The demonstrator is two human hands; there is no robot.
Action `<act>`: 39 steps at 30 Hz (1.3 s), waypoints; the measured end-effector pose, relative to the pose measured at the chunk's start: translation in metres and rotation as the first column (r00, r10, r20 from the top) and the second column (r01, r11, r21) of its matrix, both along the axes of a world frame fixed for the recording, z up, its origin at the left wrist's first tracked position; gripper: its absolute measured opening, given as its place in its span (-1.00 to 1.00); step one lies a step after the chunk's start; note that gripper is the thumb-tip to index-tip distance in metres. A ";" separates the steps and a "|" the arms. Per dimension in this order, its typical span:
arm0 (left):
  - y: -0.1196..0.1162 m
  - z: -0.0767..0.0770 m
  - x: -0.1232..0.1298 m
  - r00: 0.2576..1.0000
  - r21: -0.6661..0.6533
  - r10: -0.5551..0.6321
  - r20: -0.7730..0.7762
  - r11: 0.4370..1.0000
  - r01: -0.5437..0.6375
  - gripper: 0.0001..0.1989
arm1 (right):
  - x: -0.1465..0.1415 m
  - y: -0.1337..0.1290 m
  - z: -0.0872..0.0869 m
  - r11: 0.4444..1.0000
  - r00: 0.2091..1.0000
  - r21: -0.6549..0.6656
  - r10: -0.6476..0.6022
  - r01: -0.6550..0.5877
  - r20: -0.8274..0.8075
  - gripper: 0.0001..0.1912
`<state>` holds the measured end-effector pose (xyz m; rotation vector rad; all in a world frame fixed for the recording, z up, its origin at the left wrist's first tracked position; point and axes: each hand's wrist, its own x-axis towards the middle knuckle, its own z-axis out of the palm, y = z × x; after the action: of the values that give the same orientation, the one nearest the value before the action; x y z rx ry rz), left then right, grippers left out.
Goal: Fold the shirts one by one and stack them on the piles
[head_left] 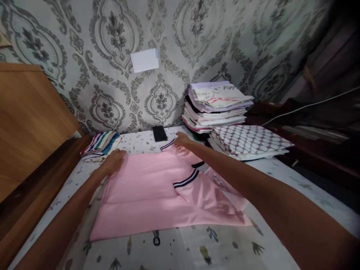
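Observation:
A pink polo shirt (140, 183) with dark-and-white striped sleeve bands lies spread sideways on the patterned bedsheet (168, 251). Its hem points left, and its collar end lies to the right, partly behind my right forearm. My left hand (114, 162) is closed at the far hem corner of the shirt, fingertips bent over the edge. At the far sleeve, my right hand (182, 140) pinches the cloth close to the striped band. The near sleeve is folded back over the shirt body, and a few wrinkles run through the fabric there.
Behind my right hand rises a tall stack of folded clothes (218, 103), with a folded red-patterned cloth (250, 140) in front. A black phone (159, 133) lies near the wall. Small folded striped clothes (101, 144) sit at left, beside a wooden board (30, 123).

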<state>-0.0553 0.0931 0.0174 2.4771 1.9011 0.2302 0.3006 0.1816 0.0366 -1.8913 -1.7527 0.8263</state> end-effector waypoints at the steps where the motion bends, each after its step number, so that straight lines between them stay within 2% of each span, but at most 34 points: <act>1: 0.001 0.001 0.000 1.000 -0.006 -0.004 -0.007 1.000 0.004 -0.62 | -0.001 0.002 -0.002 1.000 0.999 -0.023 -0.015 0.016 0.034 -0.62; 3: 0.001 0.004 0.000 0.999 -0.023 -0.019 -0.033 1.000 0.018 -0.71 | 0.000 0.002 -0.002 0.999 0.998 -0.034 -0.032 0.034 0.054 -0.74; 6: -0.006 0.010 -0.001 0.997 0.011 -0.055 -0.052 0.998 0.056 -0.85 | 0.007 -0.007 0.006 0.997 0.997 0.057 -0.052 0.049 0.052 -0.97; 10: -0.031 0.021 -0.002 0.995 0.124 -0.102 0.015 0.987 0.099 -0.86 | 0.026 -0.034 0.029 0.973 0.999 0.230 -0.035 0.032 0.009 -0.93; 14: -0.063 0.035 0.001 0.993 0.158 -0.115 -0.007 0.981 0.115 -0.86 | 0.050 -0.084 0.045 0.931 0.999 0.364 0.046 -0.037 -0.015 -0.96; 17: -0.083 0.037 0.005 0.989 0.167 -0.109 -0.103 0.978 0.126 -0.83 | 0.064 -0.132 0.042 0.888 0.991 0.442 0.134 -0.124 0.010 -0.94; 20: -0.097 0.031 0.008 0.977 0.148 -0.109 -0.183 0.979 0.137 -0.80 | 0.071 -0.177 0.030 0.877 0.974 0.425 0.191 -0.225 0.123 -0.90; 24: -0.104 0.020 0.009 0.972 0.114 -0.088 -0.219 0.987 0.115 -0.75 | 0.073 -0.213 0.013 0.837 0.917 0.412 0.234 -0.359 0.325 -0.87; 27: -0.105 0.018 0.008 0.969 0.112 -0.079 -0.234 0.988 0.108 -0.73 | 0.074 -0.222 0.005 0.827 0.899 0.416 0.221 -0.378 0.378 -0.85; 33: -0.107 0.020 0.007 0.966 0.101 -0.074 -0.247 0.990 0.101 -0.69 | 0.081 -0.226 -0.001 0.861 0.902 0.383 0.177 -0.335 0.393 -0.85; 37: -0.108 0.020 0.004 0.966 0.083 -0.069 -0.250 0.992 0.092 -0.70 | 0.090 -0.226 0.006 0.821 0.879 0.370 0.298 -0.435 0.372 -0.85; 39: -0.107 0.020 0.002 0.963 0.081 -0.065 -0.260 0.993 0.089 -0.71 | 0.092 -0.225 0.013 0.817 0.883 0.371 0.323 -0.441 0.340 -0.79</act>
<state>-0.0537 -0.0141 0.0374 2.7552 1.9158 -0.0072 0.3925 -0.0429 0.0494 -1.4079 -2.3050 0.2574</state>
